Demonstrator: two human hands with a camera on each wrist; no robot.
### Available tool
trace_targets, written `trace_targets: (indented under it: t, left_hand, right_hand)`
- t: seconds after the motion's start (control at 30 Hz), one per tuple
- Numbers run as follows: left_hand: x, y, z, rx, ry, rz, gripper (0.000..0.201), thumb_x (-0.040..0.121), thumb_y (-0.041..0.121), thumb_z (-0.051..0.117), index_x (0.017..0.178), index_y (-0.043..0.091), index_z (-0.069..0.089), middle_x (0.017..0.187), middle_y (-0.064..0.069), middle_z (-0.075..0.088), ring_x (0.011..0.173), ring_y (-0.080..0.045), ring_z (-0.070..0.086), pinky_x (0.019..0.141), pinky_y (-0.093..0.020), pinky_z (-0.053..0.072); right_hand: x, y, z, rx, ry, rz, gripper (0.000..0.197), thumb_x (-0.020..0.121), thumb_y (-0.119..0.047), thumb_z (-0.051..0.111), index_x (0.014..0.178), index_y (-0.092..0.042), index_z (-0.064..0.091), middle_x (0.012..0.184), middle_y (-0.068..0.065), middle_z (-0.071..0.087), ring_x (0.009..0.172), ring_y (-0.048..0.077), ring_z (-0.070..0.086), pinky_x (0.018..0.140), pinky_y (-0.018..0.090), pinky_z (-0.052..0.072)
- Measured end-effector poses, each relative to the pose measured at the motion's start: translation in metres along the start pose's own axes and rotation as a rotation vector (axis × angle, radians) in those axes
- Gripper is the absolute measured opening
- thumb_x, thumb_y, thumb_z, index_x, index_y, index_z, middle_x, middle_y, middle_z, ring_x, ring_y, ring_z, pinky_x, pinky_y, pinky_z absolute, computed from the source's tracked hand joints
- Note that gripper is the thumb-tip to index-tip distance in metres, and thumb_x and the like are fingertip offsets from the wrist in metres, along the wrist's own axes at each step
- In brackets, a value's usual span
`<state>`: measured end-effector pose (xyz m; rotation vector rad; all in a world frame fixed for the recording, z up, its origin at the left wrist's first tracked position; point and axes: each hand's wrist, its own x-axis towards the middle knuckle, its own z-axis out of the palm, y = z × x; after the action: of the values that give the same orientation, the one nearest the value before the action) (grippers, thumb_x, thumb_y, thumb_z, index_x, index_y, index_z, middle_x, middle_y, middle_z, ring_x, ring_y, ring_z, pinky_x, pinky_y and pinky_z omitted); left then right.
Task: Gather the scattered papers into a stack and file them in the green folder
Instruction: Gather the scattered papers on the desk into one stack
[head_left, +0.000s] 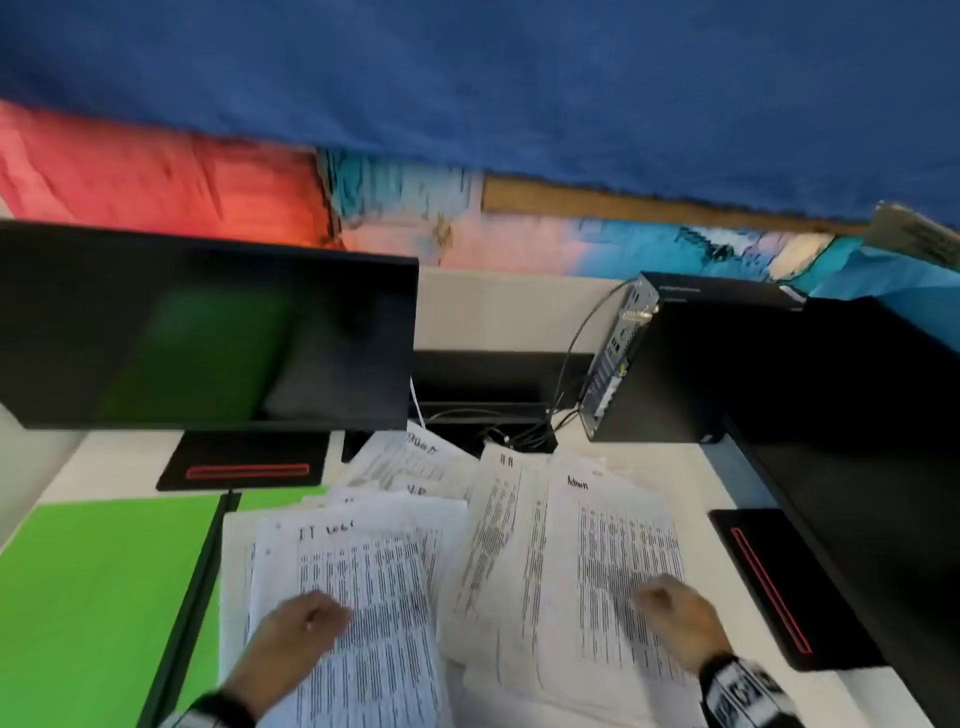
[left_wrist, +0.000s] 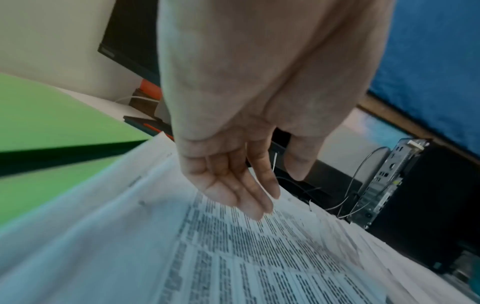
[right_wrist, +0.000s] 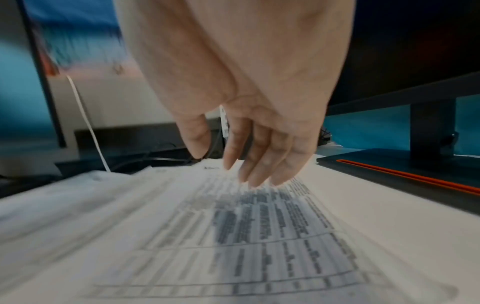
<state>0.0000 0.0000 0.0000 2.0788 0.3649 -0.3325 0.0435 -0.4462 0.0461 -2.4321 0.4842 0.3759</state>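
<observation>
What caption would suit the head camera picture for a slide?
Both hands, left hand and right hand, hover open over scattered papers beside the open green folder.

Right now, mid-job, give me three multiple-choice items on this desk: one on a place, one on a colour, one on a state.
1. Where does the green folder lie relative to the papers?
A. to their left
B. to their right
C. on top of them

2. What colour is the stripe on each monitor base?
A. blue
B. red
C. white

3. How is the left hand?
A. gripping the folder
B. fist in the air
C. fingers straight, over a printed sheet

Key: 1 A, the head view shows the folder at the left with sheets overlapping its right part. 2 B, both stripes show red. 3 C, the left wrist view shows straight fingers above the print.
</observation>
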Motion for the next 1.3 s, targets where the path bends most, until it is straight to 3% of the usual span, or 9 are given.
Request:
trace_targets:
  t: [0.17, 0.37, 0.5, 0.6, 0.7, 0.8, 0.93, 1.07, 1.3]
  left_hand:
    - [0.015, 0.040, 0.047, -0.031, 0.045, -0.025, 0.012, 0.089, 0.025, 0.067, 0.084, 0.014, 0.068, 0.088, -0.008, 0.072, 0.087, -0.029, 0.068, 0.078, -0.038, 0.054]
    - [0.026, 0.072, 0.093, -0.055, 0.065, -0.073, 0.020, 0.089, 0.029, 0.066, 0.102, 0.016, 0.059, 0.100, -0.001, 0.065, 0.087, -0.019, 0.064, 0.073, -0.031, 0.052]
    - [0.035, 0.096, 0.119, 0.022, -0.024, -0.102, 0.045, 0.090, 0.035, 0.064, 0.126, 0.012, 0.051, 0.115, -0.004, 0.062, 0.098, -0.020, 0.062, 0.075, -0.026, 0.049]
    - [0.038, 0.110, 0.139, 0.113, -0.141, -0.106, 0.037, 0.091, 0.036, 0.061, 0.119, 0.014, 0.052, 0.105, -0.003, 0.060, 0.090, -0.018, 0.058, 0.075, -0.027, 0.051]
    - [0.038, 0.117, 0.156, 0.144, -0.248, -0.016, 0.017, 0.093, 0.031, 0.058, 0.089, 0.015, 0.053, 0.082, 0.002, 0.053, 0.072, -0.015, 0.052, 0.071, -0.029, 0.049]
    - [0.040, 0.113, 0.160, 0.083, -0.265, 0.055, 0.020, 0.090, 0.026, 0.062, 0.107, 0.016, 0.067, 0.092, -0.003, 0.066, 0.080, -0.015, 0.059, 0.087, -0.036, 0.056]
    - [0.047, 0.107, 0.153, -0.009, -0.203, -0.008, 0.044, 0.085, 0.036, 0.069, 0.125, 0.020, 0.057, 0.104, 0.002, 0.055, 0.095, -0.016, 0.059, 0.081, -0.029, 0.055]
    - [0.048, 0.102, 0.152, 0.074, -0.270, -0.041, 0.057, 0.077, 0.042, 0.077, 0.124, 0.019, 0.053, 0.109, 0.006, 0.058, 0.102, -0.014, 0.060, 0.087, -0.027, 0.054]
    - [0.044, 0.113, 0.130, -0.193, -0.123, 0.033, 0.026, 0.085, 0.019, 0.072, 0.110, 0.014, 0.065, 0.103, -0.001, 0.070, 0.084, -0.015, 0.068, 0.071, -0.022, 0.058]
  right_hand:
    - [0.043, 0.017, -0.020, -0.158, 0.036, 0.290, 0.082, 0.083, -0.055, 0.063, 0.141, -0.002, 0.040, 0.144, 0.025, 0.042, 0.131, 0.038, 0.044, 0.105, 0.039, 0.039]
    - [0.070, 0.030, -0.014, 0.076, -0.051, 0.352, 0.094, 0.073, -0.064, 0.067, 0.137, 0.002, 0.047, 0.138, 0.023, 0.054, 0.124, 0.037, 0.052, 0.104, 0.039, 0.043]
    - [0.077, 0.019, -0.005, 0.248, -0.149, 0.269, 0.099, 0.082, -0.048, 0.071, 0.152, 0.001, 0.021, 0.155, 0.018, 0.034, 0.139, 0.035, 0.039, 0.111, 0.041, 0.034]
    - [0.074, 0.011, 0.000, 0.371, -0.192, 0.264, 0.109, 0.080, -0.045, 0.074, 0.156, -0.006, 0.008, 0.162, 0.013, 0.021, 0.146, 0.032, 0.028, 0.116, 0.042, 0.028]
    - [0.072, 0.005, -0.003, 0.488, -0.195, 0.262, 0.102, 0.083, -0.033, 0.075, 0.156, -0.005, 0.011, 0.161, 0.016, 0.024, 0.145, 0.034, 0.030, 0.114, 0.042, 0.028]
    - [0.076, 0.013, -0.004, 0.489, -0.200, 0.252, 0.087, 0.084, -0.019, 0.074, 0.152, 0.000, 0.023, 0.157, 0.019, 0.033, 0.141, 0.036, 0.036, 0.111, 0.042, 0.030]
    - [0.068, 0.006, -0.014, 0.524, -0.179, 0.152, 0.095, 0.073, -0.030, 0.079, 0.151, -0.005, 0.031, 0.156, 0.014, 0.036, 0.141, 0.032, 0.036, 0.113, 0.044, 0.027]
    - [0.050, -0.026, -0.046, 0.541, -0.066, -0.073, 0.059, 0.091, -0.017, 0.065, 0.144, -0.004, 0.042, 0.137, 0.003, 0.050, 0.136, 0.029, 0.043, 0.106, 0.034, 0.031]
    - [0.025, -0.085, -0.100, 0.590, 0.153, -0.422, 0.048, 0.090, -0.015, 0.066, 0.137, -0.016, 0.056, 0.130, -0.008, 0.063, 0.122, 0.012, 0.056, 0.111, 0.042, 0.040]
